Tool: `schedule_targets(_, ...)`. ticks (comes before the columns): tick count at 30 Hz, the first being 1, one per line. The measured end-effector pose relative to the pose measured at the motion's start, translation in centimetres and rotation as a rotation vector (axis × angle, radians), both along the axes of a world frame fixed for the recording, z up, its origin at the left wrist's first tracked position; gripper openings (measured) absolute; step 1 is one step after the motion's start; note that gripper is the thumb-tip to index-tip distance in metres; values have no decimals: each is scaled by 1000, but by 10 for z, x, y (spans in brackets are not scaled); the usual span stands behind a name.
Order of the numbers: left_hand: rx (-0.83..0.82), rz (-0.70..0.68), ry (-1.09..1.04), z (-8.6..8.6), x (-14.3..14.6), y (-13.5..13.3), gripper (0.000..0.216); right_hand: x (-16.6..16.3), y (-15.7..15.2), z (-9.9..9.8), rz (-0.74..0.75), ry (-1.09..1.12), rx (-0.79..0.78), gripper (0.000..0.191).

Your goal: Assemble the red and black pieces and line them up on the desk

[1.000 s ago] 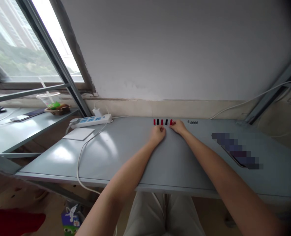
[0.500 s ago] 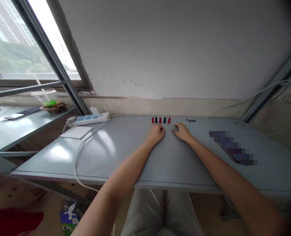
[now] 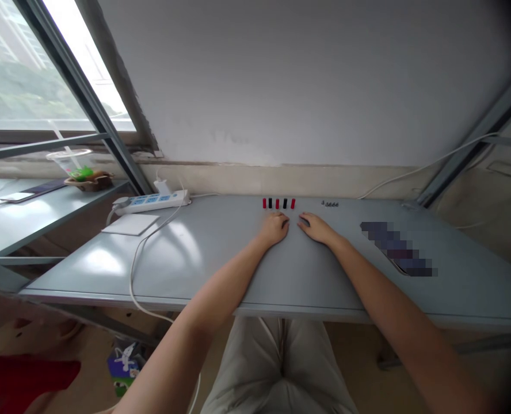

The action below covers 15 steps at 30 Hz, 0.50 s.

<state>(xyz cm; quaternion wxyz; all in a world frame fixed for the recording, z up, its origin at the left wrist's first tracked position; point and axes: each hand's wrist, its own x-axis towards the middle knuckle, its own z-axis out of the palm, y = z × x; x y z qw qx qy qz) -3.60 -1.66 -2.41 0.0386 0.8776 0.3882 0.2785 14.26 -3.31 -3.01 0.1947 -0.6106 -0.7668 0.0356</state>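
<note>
Several small red and black cylinders stand upright in a row near the back of the desk, among them a red cylinder (image 3: 277,203) in the middle and a black cylinder (image 3: 285,203) beside it. My left hand (image 3: 275,228) rests on the desktop just in front of the row, fingers loosely bent, with nothing seen in it. Close by on the right, my right hand (image 3: 316,228) lies with thumb and fingers apart, holding nothing. Beyond it is a short line of small dark metal pieces (image 3: 331,204), too small to name.
A grey desk (image 3: 221,247) runs along the wall. On its left are a white power strip (image 3: 152,201), a flat white box (image 3: 130,224) and a loose white cable (image 3: 132,270). A pixelated phone-like slab (image 3: 397,250) lies right. A plastic cup (image 3: 72,161) stands on the side shelf.
The whole view has shifted slightly. My left hand's fingers have uncurled a little and spread forward. My right hand lies flatter on the desk. The cylinders keep their row.
</note>
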Motion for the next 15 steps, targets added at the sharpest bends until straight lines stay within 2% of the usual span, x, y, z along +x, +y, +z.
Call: schedule_targets(15, 3, 2, -11, -4, 0, 4, 26, 0, 1, -2, 15, -7, 9, 43)
